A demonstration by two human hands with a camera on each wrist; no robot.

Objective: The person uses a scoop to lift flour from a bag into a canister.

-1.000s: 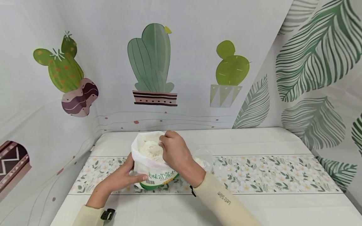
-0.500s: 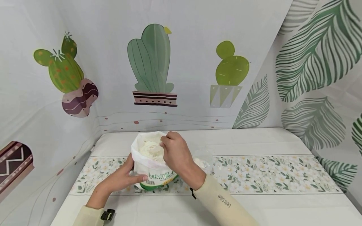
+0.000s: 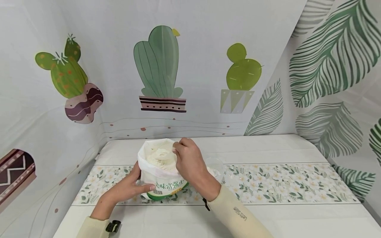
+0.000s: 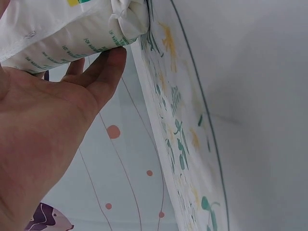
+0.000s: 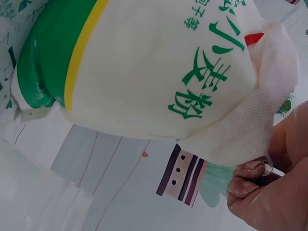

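Note:
An open flour bag (image 3: 162,180), white and green with its rim folded outward, stands on the table full of white flour (image 3: 165,162). My left hand (image 3: 128,188) holds its left side, thumb at the front and fingers behind; in the left wrist view the fingertips (image 4: 115,57) touch the bag's lower side. Over the bag's right rim, my right hand (image 3: 190,162) pinches the thin handle of a clear scoop (image 3: 162,153), whose head is heaped with flour inside the bag mouth. The right wrist view shows the translucent handle (image 5: 273,170) between flour-dusted fingers.
Just right of the bag stands a clear plastic container (image 3: 218,165) with some white flour in it, partly hidden by my right hand. A white table (image 3: 282,218) with a floral band lies underneath. Printed curtains (image 3: 205,82) hang close behind and at both sides.
My right hand has shifted slightly right and up, drawing the scoop with it; more of the heaped scoop head now shows above the flour. The left hand and bag stay put.

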